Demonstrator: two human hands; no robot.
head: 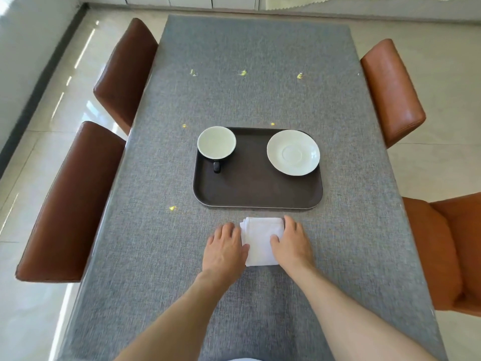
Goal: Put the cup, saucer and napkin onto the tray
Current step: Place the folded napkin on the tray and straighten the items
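A dark brown tray [257, 191] lies in the middle of the table. On its far left corner stands a cup [216, 143], black outside and white inside, with its handle toward me. A white saucer [293, 152] rests on the tray's far right part. A folded white napkin [261, 239] lies on the tablecloth just in front of the tray's near edge. My left hand [225, 246] touches the napkin's left edge, thumb on top. My right hand [292, 242] covers the napkin's right edge with its fingers flat on it.
A grey tablecloth [161, 256] covers the long table. Two brown chairs [73, 201] stand along the left side and two orange-brown chairs [393, 92] along the right. Small yellow marks [172, 208] dot the cloth around the tray.
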